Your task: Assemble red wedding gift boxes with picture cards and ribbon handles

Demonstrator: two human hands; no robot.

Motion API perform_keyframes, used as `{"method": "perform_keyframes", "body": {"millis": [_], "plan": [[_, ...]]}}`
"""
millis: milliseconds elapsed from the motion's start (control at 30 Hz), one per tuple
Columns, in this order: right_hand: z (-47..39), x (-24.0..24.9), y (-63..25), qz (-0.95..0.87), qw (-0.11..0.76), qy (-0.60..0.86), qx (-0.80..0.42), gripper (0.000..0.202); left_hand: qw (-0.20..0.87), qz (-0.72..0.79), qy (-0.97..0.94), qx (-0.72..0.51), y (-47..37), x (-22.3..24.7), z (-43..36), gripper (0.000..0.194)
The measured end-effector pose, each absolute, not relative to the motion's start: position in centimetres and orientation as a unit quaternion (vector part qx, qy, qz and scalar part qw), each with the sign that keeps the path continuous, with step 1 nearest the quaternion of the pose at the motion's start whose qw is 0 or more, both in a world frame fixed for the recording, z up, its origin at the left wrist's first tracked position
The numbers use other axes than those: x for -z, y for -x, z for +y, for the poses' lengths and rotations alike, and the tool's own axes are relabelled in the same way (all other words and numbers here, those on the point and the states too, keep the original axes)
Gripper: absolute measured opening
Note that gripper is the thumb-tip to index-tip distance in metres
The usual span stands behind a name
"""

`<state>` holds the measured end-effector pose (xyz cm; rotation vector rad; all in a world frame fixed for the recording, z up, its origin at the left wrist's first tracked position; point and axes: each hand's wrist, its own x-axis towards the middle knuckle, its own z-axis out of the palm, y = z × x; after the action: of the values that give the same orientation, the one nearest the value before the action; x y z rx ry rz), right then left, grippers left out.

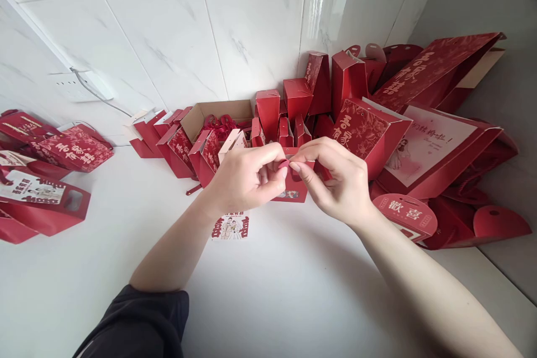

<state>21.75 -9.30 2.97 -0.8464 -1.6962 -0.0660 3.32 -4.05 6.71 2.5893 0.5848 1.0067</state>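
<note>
My left hand (249, 179) and my right hand (338, 182) meet above the table, both closed in a pinch. Between their fingertips is a small piece of red ribbon (285, 164); most of it is hidden by the fingers. Just behind and below my hands stands a red paper gift box (293, 197), largely covered by them, with part of a printed picture showing at its base. A white card (230, 228) with a drawn couple and red lettering lies flat on the table beneath my left wrist.
A cardboard box (210, 109) holding dark red ribbons (224, 125) stands by the tiled wall. Several red gift boxes (268, 106) line the back. More are piled at right (436, 151) and left (78, 148). A grey cable (98, 95) runs from a wall socket.
</note>
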Motion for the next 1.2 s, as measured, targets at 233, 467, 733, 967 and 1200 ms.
{"method": "perform_keyframes", "body": {"millis": [233,467,733,967,1200], "plan": [[-9.5,-3.4,-21.2,-0.638,0.643,0.386,-0.173,0.018,0.204,0.189,-0.904,-0.326,-2.8,-7.3,-3.7,0.013],[-9.4,-3.4,-21.4,-0.631,0.628,0.348,-0.294,0.017,0.187,0.217,-0.901,-0.325,-3.3,-7.1,-3.9,0.011],[-9.5,-3.5,-21.3,-0.584,0.685,0.354,-0.253,0.01,0.303,0.22,-0.868,-0.327,-3.4,-7.3,-4.2,0.019],[-10.0,-3.7,-21.1,-0.659,0.623,0.392,-0.157,0.009,0.221,0.245,-0.882,-0.336,-3.8,-6.9,-4.4,0.017],[-9.1,-2.9,-21.3,-0.681,0.596,0.425,0.012,0.012,0.086,0.29,-0.896,-0.324,-4.2,-6.3,-4.2,0.024]]}}
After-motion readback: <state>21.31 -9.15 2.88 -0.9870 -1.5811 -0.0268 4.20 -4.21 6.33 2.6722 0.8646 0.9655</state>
